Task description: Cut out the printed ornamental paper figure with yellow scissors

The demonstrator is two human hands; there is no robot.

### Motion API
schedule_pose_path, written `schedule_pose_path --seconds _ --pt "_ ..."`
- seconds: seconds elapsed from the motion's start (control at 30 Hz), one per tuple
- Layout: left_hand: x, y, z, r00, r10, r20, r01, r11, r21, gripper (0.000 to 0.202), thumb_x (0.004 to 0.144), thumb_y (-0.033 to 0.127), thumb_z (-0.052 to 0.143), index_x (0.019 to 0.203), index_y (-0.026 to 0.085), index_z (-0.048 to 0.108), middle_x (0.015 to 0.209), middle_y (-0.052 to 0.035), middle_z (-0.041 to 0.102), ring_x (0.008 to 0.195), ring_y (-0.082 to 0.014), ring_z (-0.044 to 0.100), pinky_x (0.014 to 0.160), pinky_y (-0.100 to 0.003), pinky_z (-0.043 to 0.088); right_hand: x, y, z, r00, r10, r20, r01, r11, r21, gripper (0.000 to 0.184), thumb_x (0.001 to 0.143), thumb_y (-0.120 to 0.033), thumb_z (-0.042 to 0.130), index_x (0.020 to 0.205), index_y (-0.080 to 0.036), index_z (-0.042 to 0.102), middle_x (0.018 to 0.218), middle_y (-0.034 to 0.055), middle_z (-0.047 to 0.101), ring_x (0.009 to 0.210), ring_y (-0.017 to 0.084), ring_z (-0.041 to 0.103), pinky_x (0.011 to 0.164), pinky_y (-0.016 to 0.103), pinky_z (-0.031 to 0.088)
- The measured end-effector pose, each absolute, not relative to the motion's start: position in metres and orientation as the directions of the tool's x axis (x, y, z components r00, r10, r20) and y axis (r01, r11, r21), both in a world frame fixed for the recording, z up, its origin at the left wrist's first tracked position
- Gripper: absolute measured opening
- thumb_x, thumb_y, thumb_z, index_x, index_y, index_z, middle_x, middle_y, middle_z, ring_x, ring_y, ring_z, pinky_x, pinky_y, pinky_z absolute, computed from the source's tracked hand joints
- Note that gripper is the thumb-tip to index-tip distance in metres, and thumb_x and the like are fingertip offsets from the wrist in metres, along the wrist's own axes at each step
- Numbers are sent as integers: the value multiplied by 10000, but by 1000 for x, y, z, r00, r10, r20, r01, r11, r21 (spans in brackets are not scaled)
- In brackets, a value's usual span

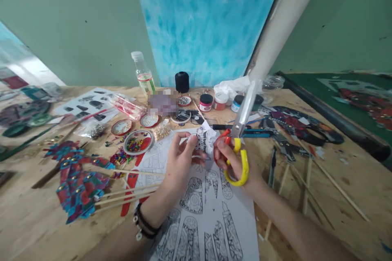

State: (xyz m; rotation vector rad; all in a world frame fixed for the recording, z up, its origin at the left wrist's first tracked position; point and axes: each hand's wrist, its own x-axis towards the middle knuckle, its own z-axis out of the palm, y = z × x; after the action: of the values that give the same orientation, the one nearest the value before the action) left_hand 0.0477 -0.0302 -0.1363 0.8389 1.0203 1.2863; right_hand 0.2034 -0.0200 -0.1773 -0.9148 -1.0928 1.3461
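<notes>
A: In the head view, what has the left hand?
B: Its thumb and fingers pinch a small white paper piece with a black printed pattern, raised between both hands.
A: And the right hand?
B: Curled around metal scissors with red and yellow handles, blades pointing up and away. I can't tell whether its fingertips touch the paper piece too.
A: What's underneath?
B: A large white sheet with black line drawings, on a light wooden table. A red-and-blue jointed figure lies left.
</notes>
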Motion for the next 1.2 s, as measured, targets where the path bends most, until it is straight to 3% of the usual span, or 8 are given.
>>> schedule_pose_path --seconds 0.13,0.33,0.53,0.7,0.87,0.97,1.1,1.2 --pt "51 -36 -134 80 976 -202 -424 217 879 305 924 382 674 1007 239 418 834 35 555 746 -141 706 609 -249 589 203 -25 -179 -70 998 -8 -215 -23 -976 258 869 -436 800 864 -223 655 583 -71 590 402 72 480 400 192 357" --pt "53 -38 -135 253 938 -239 -367 322 873 311 879 362 743 938 204 482 824 14 578 664 -156 702 525 -269 601 206 -16 -178 118 991 -62 -333 -20 -943 339 818 -482 816 794 -228 593 520 -111 455 387 63 381 381 182 327" --pt "58 -42 -139 372 902 -219 -258 327 909 339 834 373 808 903 172 544 808 -27 642 691 -178 706 508 -274 615 207 -18 -165 248 943 -221 -429 -98 -898 365 759 -504 837 803 -230 600 560 -96 479 395 68 409 344 168 323" --pt "56 -39 -136 321 933 -166 -272 258 927 343 840 380 807 880 184 529 834 -35 652 814 -186 684 587 -284 636 208 -20 -168 263 960 -101 -302 -18 -953 283 855 -473 773 835 -233 625 594 -66 564 431 102 513 388 205 408" --pt "45 -29 -131 161 982 -98 -323 146 935 277 891 360 751 893 187 534 840 6 583 772 -129 644 605 -239 603 206 -22 -177 26 997 67 -242 72 -968 326 904 -489 734 759 -216 629 594 -39 632 405 98 524 423 229 422" --pt "42 -26 -131 124 990 -73 -335 111 936 256 911 353 720 872 187 528 810 17 557 742 -113 611 597 -229 588 202 -27 -175 -104 994 41 -174 23 -984 403 910 -515 728 676 -206 617 513 -43 587 381 94 500 396 220 385" --pt "45 -28 -132 129 990 -60 -303 97 948 272 905 344 734 845 184 522 733 26 562 669 -102 595 580 -219 570 200 -31 -169 15 1000 -13 -192 -10 -981 446 866 -510 778 632 -209 549 473 -74 510 364 66 402 374 206 305" --pt "48 -31 -133 172 983 -58 -281 105 954 292 883 379 765 909 180 552 771 16 596 668 -116 626 567 -234 572 203 -28 -168 91 995 41 -235 62 -970 451 870 -490 777 621 -212 524 475 -83 494 377 68 391 392 205 312"
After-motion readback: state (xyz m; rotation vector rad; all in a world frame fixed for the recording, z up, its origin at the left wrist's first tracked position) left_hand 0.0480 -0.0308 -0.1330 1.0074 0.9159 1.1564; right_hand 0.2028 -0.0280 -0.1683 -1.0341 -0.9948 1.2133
